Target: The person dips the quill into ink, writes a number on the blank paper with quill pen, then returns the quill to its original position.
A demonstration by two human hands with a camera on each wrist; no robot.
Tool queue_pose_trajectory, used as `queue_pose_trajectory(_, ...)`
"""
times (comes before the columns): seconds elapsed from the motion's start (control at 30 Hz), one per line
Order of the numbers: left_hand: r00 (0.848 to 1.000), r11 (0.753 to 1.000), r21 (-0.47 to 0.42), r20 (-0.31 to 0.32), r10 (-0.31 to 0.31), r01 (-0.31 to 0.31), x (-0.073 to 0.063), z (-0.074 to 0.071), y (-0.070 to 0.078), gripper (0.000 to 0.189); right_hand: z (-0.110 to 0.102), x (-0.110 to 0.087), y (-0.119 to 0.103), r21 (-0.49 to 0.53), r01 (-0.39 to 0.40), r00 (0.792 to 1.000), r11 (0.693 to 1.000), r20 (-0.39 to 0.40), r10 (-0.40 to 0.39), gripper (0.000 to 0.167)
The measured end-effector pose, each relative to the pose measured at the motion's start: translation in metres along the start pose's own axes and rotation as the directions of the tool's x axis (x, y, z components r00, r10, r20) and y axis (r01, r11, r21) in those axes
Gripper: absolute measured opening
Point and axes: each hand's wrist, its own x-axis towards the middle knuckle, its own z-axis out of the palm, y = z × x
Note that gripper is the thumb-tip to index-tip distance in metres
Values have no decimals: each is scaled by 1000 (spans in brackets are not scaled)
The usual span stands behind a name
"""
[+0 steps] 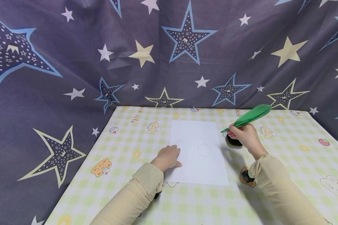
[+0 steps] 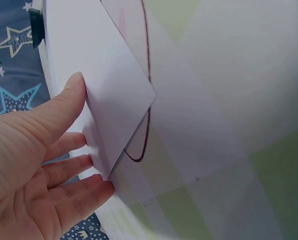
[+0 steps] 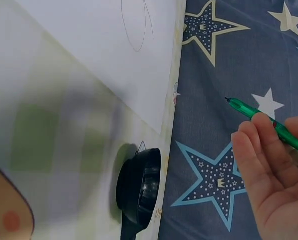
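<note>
A white sheet of paper (image 1: 195, 170) lies on the table and bears a thin pen line shaped like a 6 (image 1: 204, 150). My left hand (image 1: 169, 156) rests at the sheet's left edge, its fingers loosely extended; the left wrist view shows the thumb (image 2: 71, 95) over the paper's edge. To the right of the sheet, my right hand (image 1: 246, 137) pinches a green feather pen (image 1: 252, 115) between thumb and fingers. The pen's dark tip (image 3: 227, 99) points left, raised above the table in the right wrist view.
A black round object (image 1: 233, 141) with a rim stands on the table beside the paper's right edge, below my right hand. The table has a checked cloth (image 1: 129, 187) with cartoon prints. Behind and to the left hangs a dark star-patterned curtain (image 1: 81, 56).
</note>
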Motion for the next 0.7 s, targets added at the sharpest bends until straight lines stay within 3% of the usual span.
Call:
queue_pose_trajectory(0.23,1000,1000,-2,9,-7,7,1,0,0,64,-6,-2,4,28,-2,1000,1000,-21,2,33)
queue_pose_trajectory(0.3,1000,1000,-7,9,-8,8,1,0,0,64,-9,1,12,40,11,1000,999,-22,-10,32)
queue_pose_trajectory(0.4,1000,1000,-11,11,-6,6,0,-1,0,63,-15,15,41,143,28,1000,989,-17,-26,24)
queue_pose_trajectory(0.5,1000,1000,-11,8,-5,5,1,-1,0,62,-20,20,52,160,29,1000,987,-10,-28,24)
queue_pose_trajectory(0.57,1000,1000,-15,9,-6,6,1,-1,0,62,-22,21,54,162,28,1000,986,-14,-26,24)
queue_pose_trajectory(0.7,1000,1000,-12,12,-6,6,2,0,0,63,-22,8,33,93,4,999,996,-34,0,30)
